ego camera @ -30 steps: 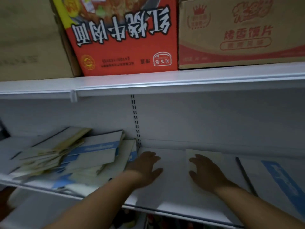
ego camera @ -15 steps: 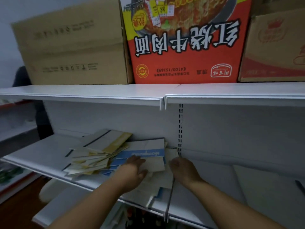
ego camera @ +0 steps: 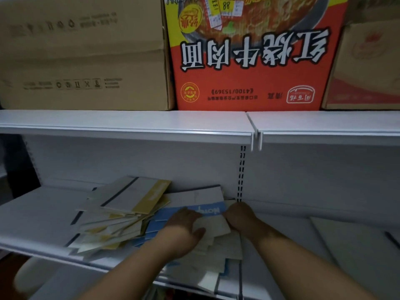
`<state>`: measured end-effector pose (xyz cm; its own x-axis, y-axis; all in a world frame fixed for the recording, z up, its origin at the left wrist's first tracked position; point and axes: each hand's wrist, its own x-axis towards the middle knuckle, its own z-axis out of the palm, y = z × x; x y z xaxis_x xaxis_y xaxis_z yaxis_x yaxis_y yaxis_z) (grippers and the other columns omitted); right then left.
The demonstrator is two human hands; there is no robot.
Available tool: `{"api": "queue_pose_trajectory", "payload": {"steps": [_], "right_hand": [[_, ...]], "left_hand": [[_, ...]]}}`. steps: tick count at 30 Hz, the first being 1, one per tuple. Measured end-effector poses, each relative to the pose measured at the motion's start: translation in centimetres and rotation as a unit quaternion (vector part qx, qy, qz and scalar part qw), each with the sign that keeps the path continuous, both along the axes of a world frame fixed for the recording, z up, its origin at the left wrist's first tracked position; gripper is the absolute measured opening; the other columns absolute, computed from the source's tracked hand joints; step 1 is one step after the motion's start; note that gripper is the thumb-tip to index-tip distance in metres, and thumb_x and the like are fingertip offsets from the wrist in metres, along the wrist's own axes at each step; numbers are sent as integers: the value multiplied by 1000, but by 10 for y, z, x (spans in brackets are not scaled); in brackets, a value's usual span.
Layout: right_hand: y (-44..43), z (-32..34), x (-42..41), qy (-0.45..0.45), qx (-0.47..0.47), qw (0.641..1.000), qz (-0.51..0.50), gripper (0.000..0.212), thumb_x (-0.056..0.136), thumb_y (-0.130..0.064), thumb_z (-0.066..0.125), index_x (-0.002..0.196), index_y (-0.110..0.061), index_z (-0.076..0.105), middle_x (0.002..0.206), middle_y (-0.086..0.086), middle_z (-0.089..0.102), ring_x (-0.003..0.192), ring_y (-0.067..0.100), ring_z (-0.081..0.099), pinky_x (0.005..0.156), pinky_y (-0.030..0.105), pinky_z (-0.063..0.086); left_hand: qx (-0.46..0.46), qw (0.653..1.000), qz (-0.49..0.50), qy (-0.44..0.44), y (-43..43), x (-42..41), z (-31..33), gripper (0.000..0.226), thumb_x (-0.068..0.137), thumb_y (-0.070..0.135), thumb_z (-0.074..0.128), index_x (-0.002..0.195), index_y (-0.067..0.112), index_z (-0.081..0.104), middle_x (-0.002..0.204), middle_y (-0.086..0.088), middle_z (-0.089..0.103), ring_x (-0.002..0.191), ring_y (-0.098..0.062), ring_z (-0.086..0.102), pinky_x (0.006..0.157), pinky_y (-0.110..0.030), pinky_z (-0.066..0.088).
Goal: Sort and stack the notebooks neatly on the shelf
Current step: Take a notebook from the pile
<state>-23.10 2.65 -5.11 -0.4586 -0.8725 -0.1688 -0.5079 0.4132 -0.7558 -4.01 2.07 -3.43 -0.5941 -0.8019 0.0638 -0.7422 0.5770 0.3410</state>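
Pressing my left hand (ego camera: 186,226) flat on the white, blue-banded paper notebook (ego camera: 201,198) on the white metal shelf (ego camera: 43,213), I see my right hand (ego camera: 240,215) touching its right edge; whether it grips, I cannot tell.

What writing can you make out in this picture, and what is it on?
"红烧牛肉面", upside down: red noodle carton.
"88", "138": yellow tags on that carton.
Bracketed number low on that carton: too blurred to be sure.
Brown carton: print too faint.
Blue-banded notebook: lettering blurred, partly hidden.
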Motion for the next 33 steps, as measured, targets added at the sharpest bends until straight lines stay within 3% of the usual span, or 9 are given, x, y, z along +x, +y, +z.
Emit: {"api": "queue_pose_trajectory", "payload": {"steps": [3,6,8,12,15,19,22,28,33], "right_hand": [[2,2,-12,-72,-58,995,-45,18,87,-8,48,78,1,61,82,15,62,72,23,59,66,29,49],[20,6,-29,-246,-191,940,-140,14,90,-3,50,80,2,57,70,17,61,61,25,58,62,37,52],[38,16,-43,-290,-243,910,-172,18,93,-3,48,76,-5,53,68,16,59,61,25,58,55,31,54],[85,28,-80,-236,-287,906,-205,20,94,1,45,77,-7,52,59,13,49,38,10,48,34,15,39],[120,28,-112,-205,-287,914,-198,23,93,1,47,74,-10,55,50,5,47,34,6,43,33,14,34],[157,27,-157,-180,-276,921,-209,14,93,-5,50,83,-6,59,56,8,48,36,7,41,40,17,34],[185,23,-195,-175,-277,920,-216,15,93,-3,50,81,-6,59,50,5,47,40,13,37,46,24,30],[247,3,-285,-134,-256,922,-257,10,92,-9,52,87,-9,61,57,1,51,48,13,44,48,23,36],[298,-10,-360,-142,-226,919,-290,30,91,-5,52,62,-12,57,40,-1,49,38,16,42,43,22,35]], "left_hand": [[28,999,25,29,-14,1,1,46,95,37,44,138,22,39,149,0,34,141,-15,24,110,-21,22],[46,995,47,72,-21,-6,9,40,94,32,47,132,20,47,142,-1,44,128,-18,44,99,-20,34],[60,987,47,144,-21,-14,15,42,94,28,50,135,19,44,144,1,42,127,-17,44,100,-19,33],[41,973,3,229,-14,-48,23,42,92,24,54,133,15,47,141,-3,45,124,-17,46,97,-16,31],[148,962,-36,227,4,-82,24,47,91,33,55,136,21,45,138,3,47,124,-17,49,105,-27,35],[400,868,-71,286,50,-128,12,22,93,21,52,105,16,69,102,-7,73,95,-25,69,92,-45,53],[475,805,-30,353,84,-166,4,26,93,25,50,98,10,72,98,-13,74,91,-30,70,87,-44,54],[520,775,-60,355,144,-251,-24,24,93,15,50,106,5,68,102,-12,73,99,-28,68,94,-40,49],[513,788,-91,327,188,-330,-48,32,72,7,70,104,6,69,106,-15,69,94,-35,64,89,-44,45]]}}
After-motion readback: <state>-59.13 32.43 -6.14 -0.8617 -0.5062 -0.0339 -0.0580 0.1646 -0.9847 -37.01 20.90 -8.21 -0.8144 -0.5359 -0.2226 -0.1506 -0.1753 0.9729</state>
